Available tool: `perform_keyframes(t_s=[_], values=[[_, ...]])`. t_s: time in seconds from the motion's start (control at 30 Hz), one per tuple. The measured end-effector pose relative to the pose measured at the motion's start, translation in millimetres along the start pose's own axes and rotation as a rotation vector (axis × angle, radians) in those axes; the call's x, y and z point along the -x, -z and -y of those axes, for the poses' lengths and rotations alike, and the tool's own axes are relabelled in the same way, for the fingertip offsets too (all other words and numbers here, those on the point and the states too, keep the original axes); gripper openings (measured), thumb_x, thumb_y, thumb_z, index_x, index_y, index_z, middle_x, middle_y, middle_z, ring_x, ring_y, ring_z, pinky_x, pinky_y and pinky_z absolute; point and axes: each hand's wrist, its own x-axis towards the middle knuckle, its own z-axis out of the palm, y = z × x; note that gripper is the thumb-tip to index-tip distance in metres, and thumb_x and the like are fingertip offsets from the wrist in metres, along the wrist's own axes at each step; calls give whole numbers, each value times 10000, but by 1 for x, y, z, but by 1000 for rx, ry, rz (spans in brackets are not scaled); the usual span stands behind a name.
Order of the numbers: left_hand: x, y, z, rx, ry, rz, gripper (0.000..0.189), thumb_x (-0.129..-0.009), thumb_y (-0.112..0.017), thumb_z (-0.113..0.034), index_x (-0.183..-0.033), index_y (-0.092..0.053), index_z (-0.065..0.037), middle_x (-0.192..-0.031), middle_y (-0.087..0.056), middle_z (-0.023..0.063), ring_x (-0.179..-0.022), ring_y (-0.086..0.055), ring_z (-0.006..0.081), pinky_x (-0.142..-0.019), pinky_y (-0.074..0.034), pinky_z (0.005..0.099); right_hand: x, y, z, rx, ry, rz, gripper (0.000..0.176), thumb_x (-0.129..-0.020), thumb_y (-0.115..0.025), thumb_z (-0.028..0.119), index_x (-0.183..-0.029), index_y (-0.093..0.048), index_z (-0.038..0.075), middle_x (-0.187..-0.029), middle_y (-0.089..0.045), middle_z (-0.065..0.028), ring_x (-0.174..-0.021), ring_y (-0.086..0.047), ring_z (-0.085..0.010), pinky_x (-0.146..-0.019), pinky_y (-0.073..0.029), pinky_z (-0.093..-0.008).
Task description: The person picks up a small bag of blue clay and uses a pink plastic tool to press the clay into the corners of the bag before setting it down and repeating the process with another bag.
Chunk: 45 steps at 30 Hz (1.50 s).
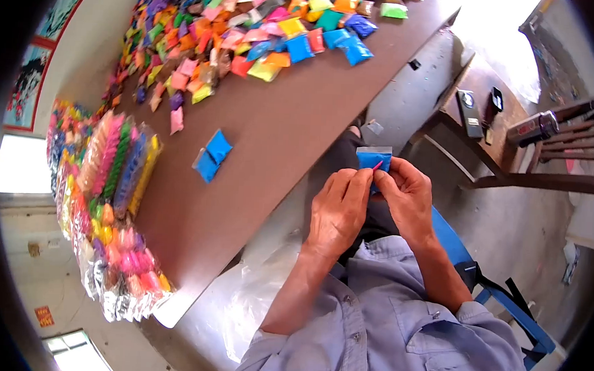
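Above my lap, my left hand [340, 207] and my right hand [408, 197] are closed together on a small blue packet [375, 157] with a clear plastic top edge. Thumbs and fingertips pinch its lower part and hide most of it. A thin pink piece [378, 166] sticks out between the fingertips against the blue; its kind cannot be made out. Over on the brown table, two blue packets [213, 156] lie touching, to the left of my hands.
A heap of small colourful packets [251, 31] covers the far part of the table [273, 125]. Clear bags of coloured packets [122, 164] are stacked at its left end. At right, a wooden chair [571, 141] adjoins a small stand holding a bottle [533, 128] and a dark device [469, 113].
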Motion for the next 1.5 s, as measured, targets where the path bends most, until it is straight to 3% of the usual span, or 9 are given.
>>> perform_keyframes(t_s=[0.1, 0.17, 0.3, 0.43, 0.53, 0.7, 0.9, 1.3, 1.5], values=[[-9, -17, 8, 2, -67, 74, 164, -917, -759, -6, -1071, -722, -47, -960, -696, 135, -854, -702, 347, -746, -575, 441, 2, 24, 1, 51, -17, -29, 249, -1008, -701, 76, -1219, -722, -53, -912, -751, 3, -777, -666, -27, -654, -582, -210], [-17, -25, 22, -189, -59, 116, 140, -923, -755, -7, -1051, -719, -51, -963, -695, 150, -831, -694, 356, -736, -565, 452, 4, 35, 2, 31, -24, -73, 258, -1004, -704, 76, -1227, -722, -53, -913, -751, -1, -780, -666, -29, -645, -580, -209], [-30, -27, 3, -20, -61, 0, 102, -934, -762, -20, -1027, -723, -37, -930, -694, 153, -818, -692, 355, -734, -564, 436, 0, 51, 8, -4, -20, -153, 273, -1003, -695, 71, -1243, -722, -56, -910, -746, 1, -783, -667, -30, -627, -581, -206], [-26, -37, -25, 112, -101, 90, 99, -936, -763, -19, -1028, -727, -29, -930, -695, 155, -812, -698, 353, -723, -573, 424, -5, 58, 8, -62, -19, -167, 265, -1005, -683, 69, -1231, -724, -63, -899, -729, 13, -767, -646, -21, -622, -556, -199], [-30, -45, -15, 28, -100, 154, 109, -933, -760, -13, -1034, -725, -34, -937, -696, 162, -831, -705, 359, -734, -575, 425, -4, 64, 8, 3, 16, -87, 269, -1007, -678, 69, -1231, -720, -74, -897, -715, 27, -750, -620, -15, -621, -518, -189], [-42, -45, -9, 53, -42, 90, 110, -946, -742, -8, -1050, -720, -37, -945, -701, 159, -856, -710, 356, -749, -576, 422, -7, 72, 2, 4, 13, -80, 289, -992, -664, 36, -1250, -703, -86, -948, -721, 20, -819, -628, -28, -716, -523, -197], [-28, -50, -26, 106, -111, 234, 131, -940, -757, -18, -1063, -720, -45, -984, -705, 146, -882, -722, 340, -767, -589, 404, -10, 70, -7, -19, 152, -43, 327, -972, -653, 9, -1284, -684, -84, -1049, -748, -44, -947, -674, -83, -839, -560, -249], [-38, -63, -18, 70, -128, 290, 164, -933, -748, -7, -1085, -706, -49, -972, -689, 142, -891, -710, 355, -767, -579, 423, -14, 88, -7, 173, 37, 0, 357, -910, -668, 36, -1245, -714, -80, -1036, -752, -66, -938, -681, -100, -810, -566, -272], [-43, -68, -9, 67, -58, 163, 128, -947, -741, -15, -1068, -709, -45, -965, -691, 143, -886, -711, 351, -773, -576, 424, -10, 86, -1, 68, 11, -16, 343, -902, -677, 48, -1221, -714, -72, -1026, -744, -65, -957, -687, -108, -838, -554, -260]])
